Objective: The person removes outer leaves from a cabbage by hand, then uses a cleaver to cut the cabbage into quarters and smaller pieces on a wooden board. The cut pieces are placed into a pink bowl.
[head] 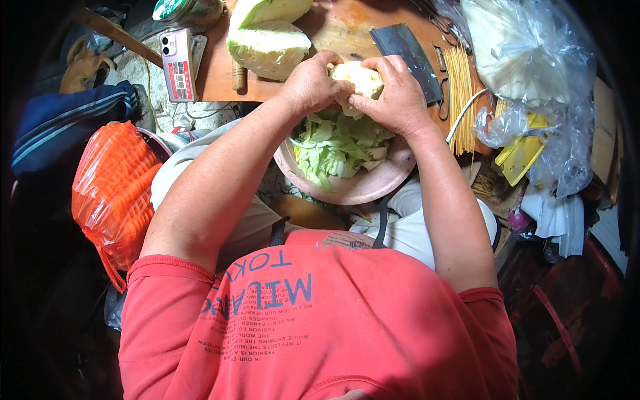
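Both my left hand (317, 82) and my right hand (395, 92) grip a pale piece of cabbage (357, 77) from either side, fingers and thumbs around it. It is held over a pink basin (365, 192), whose far rim is hidden behind my hands. Torn green cabbage leaves (335, 150) are heaped in the basin. Beyond my left hand, large cut pieces of cabbage (272, 47) lie on a brown wooden table (215, 80). A dark, broad cleaver blade (407, 57) rests on the table beyond my right hand.
A wooden handle (239, 77) sticks out by the cut cabbage. Nearby stand a phone (177, 65) and a jar (187, 12). Thin wooden skewers (460, 95) and clear plastic bags (530, 55) lie at right. An orange mesh bag (117, 195) is at left; a dog (82, 67) is farther off.
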A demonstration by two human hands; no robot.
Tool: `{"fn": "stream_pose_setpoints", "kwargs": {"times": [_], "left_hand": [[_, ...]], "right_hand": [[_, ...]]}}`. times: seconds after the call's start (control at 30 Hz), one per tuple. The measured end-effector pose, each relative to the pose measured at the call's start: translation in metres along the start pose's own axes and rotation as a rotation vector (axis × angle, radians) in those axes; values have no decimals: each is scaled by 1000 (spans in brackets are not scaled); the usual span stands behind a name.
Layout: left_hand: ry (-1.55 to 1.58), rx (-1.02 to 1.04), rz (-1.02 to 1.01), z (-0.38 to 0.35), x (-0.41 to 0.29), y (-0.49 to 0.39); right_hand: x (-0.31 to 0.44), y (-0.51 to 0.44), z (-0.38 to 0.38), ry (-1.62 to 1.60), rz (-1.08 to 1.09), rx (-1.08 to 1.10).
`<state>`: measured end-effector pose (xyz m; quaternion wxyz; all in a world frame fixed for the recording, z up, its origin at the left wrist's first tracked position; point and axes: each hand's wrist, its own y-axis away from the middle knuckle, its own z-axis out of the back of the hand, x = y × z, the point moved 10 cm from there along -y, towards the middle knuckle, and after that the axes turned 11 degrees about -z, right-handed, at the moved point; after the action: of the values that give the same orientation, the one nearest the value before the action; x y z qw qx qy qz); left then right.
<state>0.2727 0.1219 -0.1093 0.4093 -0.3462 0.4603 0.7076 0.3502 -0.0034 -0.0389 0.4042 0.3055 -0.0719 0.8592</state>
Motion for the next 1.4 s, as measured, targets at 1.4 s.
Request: {"fn": "stream_pose_setpoints", "kwargs": {"times": [1.4], "left_hand": [[-473,-62,-4,13,-55,0]], "right_hand": [[-7,16,-25,84,3,-73]]}}
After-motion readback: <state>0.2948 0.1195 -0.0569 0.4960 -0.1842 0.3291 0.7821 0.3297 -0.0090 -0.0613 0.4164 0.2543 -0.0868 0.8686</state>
